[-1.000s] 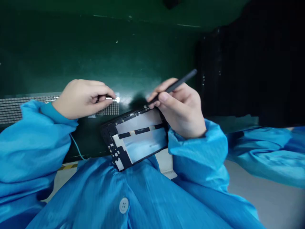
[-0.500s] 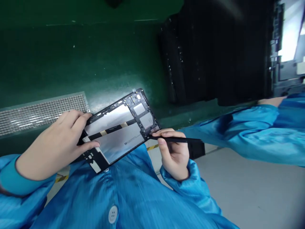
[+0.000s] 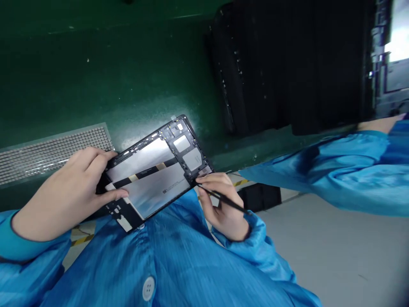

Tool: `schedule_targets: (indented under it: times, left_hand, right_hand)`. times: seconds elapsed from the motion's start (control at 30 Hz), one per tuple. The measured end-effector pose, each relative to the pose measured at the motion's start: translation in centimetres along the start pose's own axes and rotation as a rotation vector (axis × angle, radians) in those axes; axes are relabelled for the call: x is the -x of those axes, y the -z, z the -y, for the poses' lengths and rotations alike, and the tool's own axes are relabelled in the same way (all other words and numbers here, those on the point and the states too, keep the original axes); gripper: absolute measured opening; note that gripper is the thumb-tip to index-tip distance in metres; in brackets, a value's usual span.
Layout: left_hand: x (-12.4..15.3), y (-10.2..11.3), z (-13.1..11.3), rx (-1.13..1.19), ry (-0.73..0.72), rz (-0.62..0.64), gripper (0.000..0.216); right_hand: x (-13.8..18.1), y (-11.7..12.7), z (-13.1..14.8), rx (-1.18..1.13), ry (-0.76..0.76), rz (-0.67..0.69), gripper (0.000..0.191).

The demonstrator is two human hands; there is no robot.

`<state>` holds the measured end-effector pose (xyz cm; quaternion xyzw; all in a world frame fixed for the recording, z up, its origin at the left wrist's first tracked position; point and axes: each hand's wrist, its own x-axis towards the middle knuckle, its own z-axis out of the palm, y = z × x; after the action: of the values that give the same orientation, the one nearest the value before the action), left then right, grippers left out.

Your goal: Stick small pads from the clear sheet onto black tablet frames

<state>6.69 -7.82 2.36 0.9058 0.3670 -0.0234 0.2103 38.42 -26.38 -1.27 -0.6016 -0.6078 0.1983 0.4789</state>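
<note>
A tablet frame (image 3: pixel 153 179), black-edged with silvery panels and a dark strip across them, is tilted above my lap at the bench edge. My left hand (image 3: pixel 73 187) grips its left end, the thumb lying over the inner face and the fingers at the far edge. Between the thumb and fingers of my right hand (image 3: pixel 225 204) are black tweezers (image 3: pixel 228 199). Their tip is at the frame's lower right corner, close to the black inner part with cutouts; whether it pinches anything there is too small to tell.
On the green bench (image 3: pixel 153 76) at left lies a clear sheet with rows of small grey pieces (image 3: pixel 57 149). A large stack of black panels (image 3: pixel 287 64) stands at right. Another person's blue sleeve (image 3: pixel 345 170) reaches in below it. Grey floor (image 3: pixel 335 251) shows lower right.
In my right hand the tweezers have swung, their rear end now pointing lower toward my wrist. The tablet frame and both hands appear slightly further left in view.
</note>
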Motion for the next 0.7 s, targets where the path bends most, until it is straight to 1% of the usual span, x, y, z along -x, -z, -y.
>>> schedule_targets:
  times: [0.03, 0.07, 0.13, 0.17, 0.2, 0.27, 0.3, 0.33, 0.37, 0.4, 0.43, 0.47, 0.5, 0.53, 0.57, 0.6, 0.63, 0.67, 0.7]
  left_hand:
    - [0.0, -0.1, 0.2, 0.006, -0.004, -0.005, 0.092]
    - [0.0, -0.1, 0.3, 0.011, -0.009, -0.011, 0.091]
    - [0.2, -0.4, 0.3, 0.015, -0.027, -0.027, 0.089]
    - [0.3, -0.6, 0.1, 0.015, -0.036, -0.04, 0.088]
    - [0.5, -0.9, -0.5, 0.021, -0.039, -0.051, 0.086]
    - [1.0, -1.5, -2.2, 0.049, -0.032, -0.066, 0.079]
    - [1.4, -1.8, -3.3, 0.077, -0.017, -0.062, 0.075]
    - [1.6, -2.0, -4.4, 0.085, -0.014, -0.06, 0.071]
    - [1.9, -2.2, -5.3, 0.092, -0.019, -0.045, 0.068]
    - [1.9, -2.4, -5.9, 0.099, -0.026, -0.026, 0.068]
    - [1.8, -2.4, -6.0, 0.096, -0.037, -0.016, 0.064]
    - [1.5, -2.2, -5.6, 0.095, -0.042, -0.002, 0.053]
    - [1.0, -1.9, -4.7, 0.088, -0.029, 0.004, 0.044]
    - [0.4, -1.5, -3.5, 0.075, 0.001, -0.001, 0.042]
    - [-0.3, -1.0, -1.9, 0.061, 0.049, -0.015, 0.043]
    - [-1.0, -0.5, -0.2, 0.045, 0.107, -0.04, 0.041]
    - [-1.6, -0.2, 1.4, 0.031, 0.166, -0.071, 0.035]
    - [-2.1, 0.1, 3.0, 0.022, 0.213, -0.101, 0.032]
    - [-2.5, 0.1, 4.3, 0.019, 0.242, -0.128, 0.037]
  right_hand:
    - [0.0, 0.5, 0.1, 0.04, 0.028, 0.009, 0.036]
    - [0.1, 1.1, 0.3, 0.067, 0.027, -0.009, 0.032]
    - [0.9, 1.8, 0.7, 0.073, -0.059, -0.097, 0.025]
    - [1.6, 1.8, 1.0, 0.059, -0.125, -0.109, 0.026]
    - [2.4, 1.5, 1.3, 0.038, -0.197, -0.079, 0.027]
    - [4.4, -0.2, 2.2, -0.052, -0.316, 0.053, 0.022]
    - [5.3, -1.4, 2.7, -0.111, -0.344, 0.109, 0.029]
    - [6.2, -2.6, 3.2, -0.165, -0.357, 0.117, 0.041]
    - [6.8, -3.7, 3.7, -0.207, -0.36, 0.068, 0.049]
    - [7.2, -4.4, 4.2, -0.228, -0.359, -0.025, 0.046]
    - [7.2, -4.8, 4.4, -0.226, -0.363, -0.135, 0.035]
    - [6.8, -4.7, 4.6, -0.208, -0.377, -0.245, 0.023]
    - [6.0, -4.2, 4.5, -0.19, -0.399, -0.341, 0.015]
    - [4.7, -3.5, 4.2, -0.178, -0.422, -0.4, 0.016]
    - [2.9, -2.9, 3.9, -0.178, -0.441, -0.416, 0.025]
    - [0.5, -2.4, 3.5, -0.191, -0.46, -0.403, 0.038]
    - [-2.3, -2.3, 3.2, -0.216, -0.464, -0.372, 0.048]
    - [-5.5, -2.7, 2.8, -0.249, -0.444, -0.325, 0.053]
    - [-9.0, -3.6, 2.5, -0.284, -0.403, -0.271, 0.051]
